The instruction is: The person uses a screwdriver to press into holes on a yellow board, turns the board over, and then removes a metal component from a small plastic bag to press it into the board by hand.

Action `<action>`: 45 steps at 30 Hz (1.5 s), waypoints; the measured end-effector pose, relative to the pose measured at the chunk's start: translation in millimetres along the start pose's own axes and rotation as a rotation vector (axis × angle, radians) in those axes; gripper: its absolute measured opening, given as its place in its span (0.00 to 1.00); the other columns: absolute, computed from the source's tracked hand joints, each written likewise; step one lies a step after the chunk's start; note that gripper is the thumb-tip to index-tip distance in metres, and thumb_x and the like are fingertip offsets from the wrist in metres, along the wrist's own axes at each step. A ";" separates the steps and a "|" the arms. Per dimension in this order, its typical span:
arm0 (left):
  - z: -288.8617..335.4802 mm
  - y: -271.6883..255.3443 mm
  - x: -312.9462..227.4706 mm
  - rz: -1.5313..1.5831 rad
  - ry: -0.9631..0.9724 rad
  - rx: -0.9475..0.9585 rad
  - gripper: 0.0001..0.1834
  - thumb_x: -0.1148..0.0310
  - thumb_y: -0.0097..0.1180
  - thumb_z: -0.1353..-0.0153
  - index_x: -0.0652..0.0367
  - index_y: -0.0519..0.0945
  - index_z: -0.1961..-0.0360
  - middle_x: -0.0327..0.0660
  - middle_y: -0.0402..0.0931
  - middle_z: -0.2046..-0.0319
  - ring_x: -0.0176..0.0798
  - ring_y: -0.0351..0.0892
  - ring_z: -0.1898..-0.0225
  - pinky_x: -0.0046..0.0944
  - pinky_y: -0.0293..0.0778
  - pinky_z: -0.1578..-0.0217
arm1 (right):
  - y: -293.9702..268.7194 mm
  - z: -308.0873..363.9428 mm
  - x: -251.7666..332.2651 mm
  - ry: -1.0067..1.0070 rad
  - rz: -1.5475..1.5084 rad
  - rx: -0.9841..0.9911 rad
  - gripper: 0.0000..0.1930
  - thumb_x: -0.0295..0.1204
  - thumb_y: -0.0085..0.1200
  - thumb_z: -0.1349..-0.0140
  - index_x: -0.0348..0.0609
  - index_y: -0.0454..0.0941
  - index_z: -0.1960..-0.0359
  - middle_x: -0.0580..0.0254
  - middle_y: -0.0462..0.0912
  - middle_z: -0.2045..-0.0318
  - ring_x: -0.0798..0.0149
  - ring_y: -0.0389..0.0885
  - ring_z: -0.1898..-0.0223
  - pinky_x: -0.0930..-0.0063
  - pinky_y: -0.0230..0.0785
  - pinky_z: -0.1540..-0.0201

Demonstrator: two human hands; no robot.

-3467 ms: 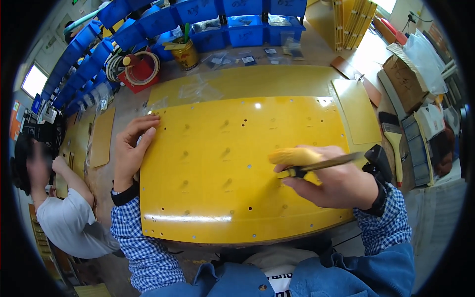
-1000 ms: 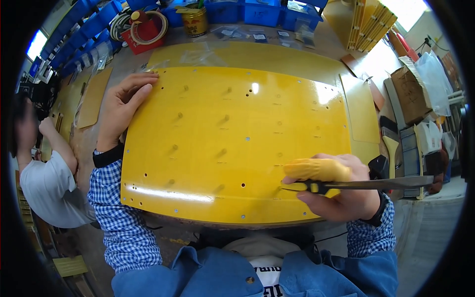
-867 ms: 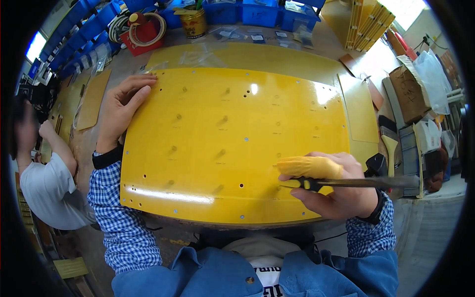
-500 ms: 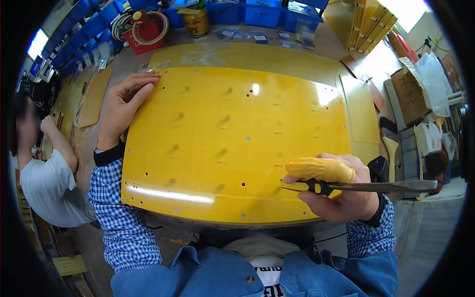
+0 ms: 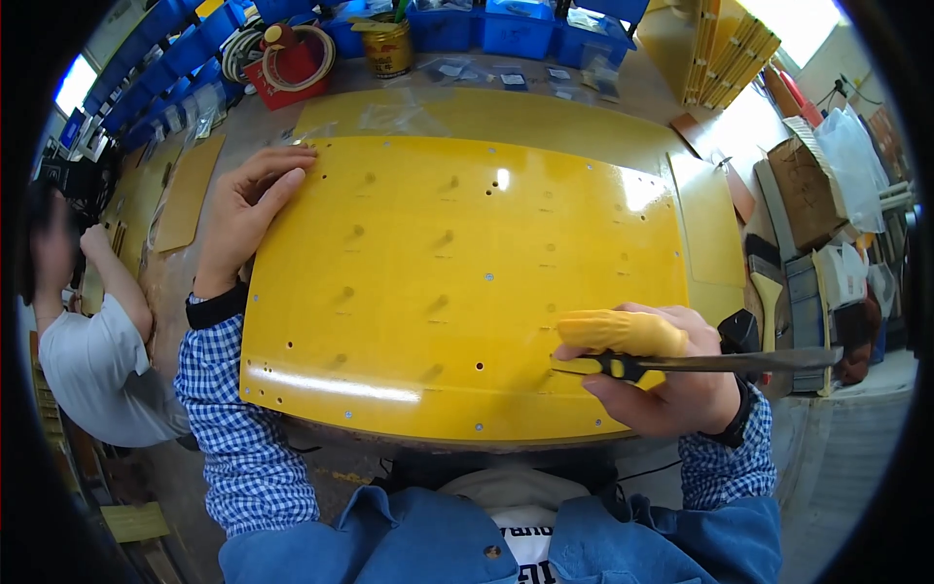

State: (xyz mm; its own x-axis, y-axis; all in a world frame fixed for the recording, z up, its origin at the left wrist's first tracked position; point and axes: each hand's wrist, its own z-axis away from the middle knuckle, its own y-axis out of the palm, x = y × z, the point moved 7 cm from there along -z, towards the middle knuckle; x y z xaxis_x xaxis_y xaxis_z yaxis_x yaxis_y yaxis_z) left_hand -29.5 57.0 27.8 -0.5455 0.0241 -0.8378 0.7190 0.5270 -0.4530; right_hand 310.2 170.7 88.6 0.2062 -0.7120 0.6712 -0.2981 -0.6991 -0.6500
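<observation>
A glossy yellow panel point(image 5: 389, 282) lies before me, with several holes, small screws and rows of faint round spots. My left hand point(image 5: 248, 209) rests on its far left edge, fingers stretched to the corner and thumb apart. Over the near right part, my right hand point(image 5: 681, 375) grips a tool with a black-and-yellow handle point(image 5: 618, 366). Its long, flat metal blade point(image 5: 769, 360) points right, past the hand; whether it is a file or a screwdriver I cannot tell. A yellow finger cot point(image 5: 623, 333) covers the right forefinger. The handle's left end is close to the panel; contact is unclear.
Blue bins point(image 5: 516, 31) line the back, near a gold can point(image 5: 387, 51) and a red box point(image 5: 282, 83) with tape rolls. Right of the panel lie a brush point(image 5: 767, 292) and a cardboard box point(image 5: 803, 190). A co-worker point(image 5: 102, 360) sits at the left.
The tool's blade end has shifted slightly left and up, and my right hand has moved a little left with it. My left hand stays at the panel's corner.
</observation>
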 end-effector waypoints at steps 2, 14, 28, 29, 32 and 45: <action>0.2 1.0 -2.0 -0.013 0.006 0.002 0.11 0.70 0.56 0.34 0.62 0.84 0.53 0.43 0.80 0.49 0.34 0.79 0.50 0.30 0.72 0.48 | -0.6 3.0 0.2 0.005 -0.068 -0.007 0.21 0.22 0.61 0.43 0.35 0.73 0.48 0.53 0.85 0.62 0.56 0.87 0.66 0.69 0.80 0.61; -1.9 1.9 -0.6 -0.008 0.023 0.013 0.11 0.70 0.57 0.34 0.62 0.84 0.54 0.43 0.80 0.50 0.34 0.79 0.51 0.30 0.72 0.51 | 7.2 0.9 -5.6 0.072 -0.098 -0.012 0.17 0.24 0.63 0.44 0.38 0.78 0.52 0.57 0.83 0.66 0.56 0.84 0.70 0.72 0.77 0.68; -0.2 2.8 -1.4 0.025 -0.014 0.002 0.11 0.70 0.57 0.33 0.62 0.84 0.53 0.43 0.80 0.51 0.34 0.79 0.50 0.30 0.73 0.50 | 2.8 4.6 -1.8 0.051 -0.065 -0.025 0.16 0.23 0.63 0.46 0.38 0.79 0.53 0.58 0.82 0.69 0.59 0.82 0.75 0.73 0.75 0.73; -0.5 2.8 -0.4 0.028 -0.013 0.004 0.11 0.70 0.57 0.33 0.62 0.84 0.53 0.43 0.80 0.51 0.34 0.79 0.50 0.30 0.73 0.50 | 6.7 2.8 -2.7 0.072 -0.072 0.017 0.16 0.23 0.63 0.46 0.38 0.80 0.54 0.59 0.82 0.70 0.60 0.82 0.76 0.74 0.75 0.73; 1.9 1.0 2.1 0.012 -0.015 -0.005 0.12 0.69 0.57 0.33 0.62 0.84 0.53 0.43 0.80 0.50 0.34 0.79 0.49 0.30 0.73 0.50 | -0.9 2.0 0.2 0.083 -0.036 0.016 0.16 0.23 0.62 0.46 0.37 0.79 0.55 0.56 0.84 0.68 0.59 0.85 0.71 0.72 0.78 0.68; -1.1 2.3 1.9 0.015 -0.004 0.003 0.12 0.70 0.57 0.33 0.62 0.84 0.53 0.43 0.81 0.51 0.34 0.79 0.50 0.29 0.73 0.49 | 6.0 -1.2 -2.4 0.111 0.006 0.159 0.16 0.24 0.60 0.44 0.31 0.76 0.54 0.51 0.86 0.66 0.57 0.88 0.67 0.71 0.81 0.61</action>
State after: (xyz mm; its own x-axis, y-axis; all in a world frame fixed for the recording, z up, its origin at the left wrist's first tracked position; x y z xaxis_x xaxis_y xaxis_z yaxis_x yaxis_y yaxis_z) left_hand -29.4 59.3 25.5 -0.5332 0.0287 -0.8455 0.7283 0.5240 -0.4415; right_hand 306.8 168.3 83.5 0.0980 -0.7106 0.6968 -0.1464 -0.7028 -0.6962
